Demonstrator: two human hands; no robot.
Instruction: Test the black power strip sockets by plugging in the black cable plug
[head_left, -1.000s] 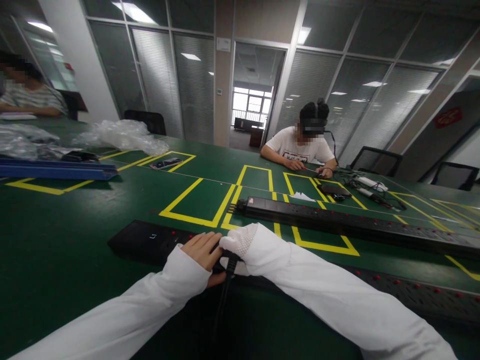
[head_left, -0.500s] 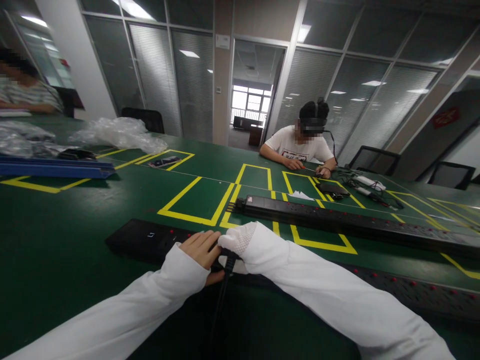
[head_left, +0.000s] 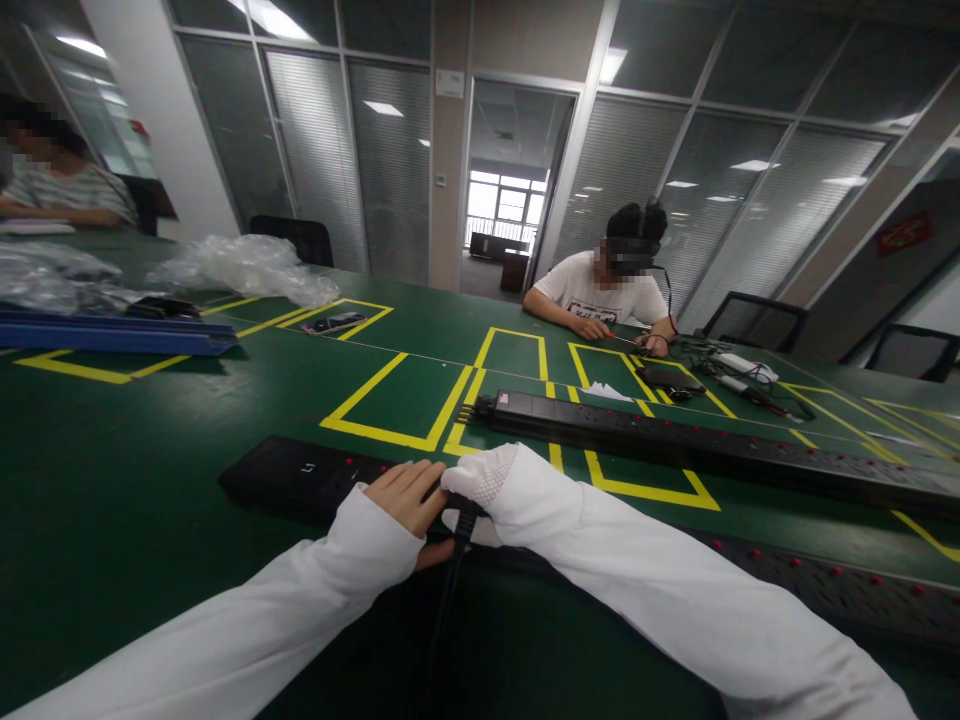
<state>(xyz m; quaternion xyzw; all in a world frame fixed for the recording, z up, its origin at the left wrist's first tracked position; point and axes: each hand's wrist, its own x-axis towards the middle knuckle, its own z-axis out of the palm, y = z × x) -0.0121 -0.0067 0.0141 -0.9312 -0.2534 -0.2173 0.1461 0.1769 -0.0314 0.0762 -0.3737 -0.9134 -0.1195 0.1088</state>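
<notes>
Cord (head_left: 448, 590) is hanging toward bottom centre of the frame, one only, running up to one black plug (head_left: 465, 522). Right hand (head_left: 476, 480), in white dotted fabric, is gripping that plug at frame centre; pins aren't showing, can't tell if seated. Left hand (head_left: 405, 495), bare, is clamping across the near power strip (head_left: 289, 478) just left of it, fingers over the top, thumb on the near side. Strip is running from left of centre to lower right, middle hiding behind hands and right sleeve (head_left: 637, 540).

Change over the last second: slight view shift only; both hands are keeping their pose. My read: they're bracing one spot, plug making no visible progress.

Beyond, far power strip (head_left: 675, 435) is lying at centre right. Two strips total, taking the near one as continuous.

Further out on the green table (head_left: 150, 450): one blue channel (head_left: 120, 333) sitting at left, one phone (head_left: 334, 323) lying left of centre, one paper scrap (head_left: 606, 391) right of centre, clear plastic (head_left: 247, 265) piling upper left.

Two people are sitting opposite: one co-worker (head_left: 604, 290) upper right, holding one red-handled tool (head_left: 613, 336); another person (head_left: 67, 190) upper left. At least three chairs (head_left: 757, 315) are showing.
</notes>
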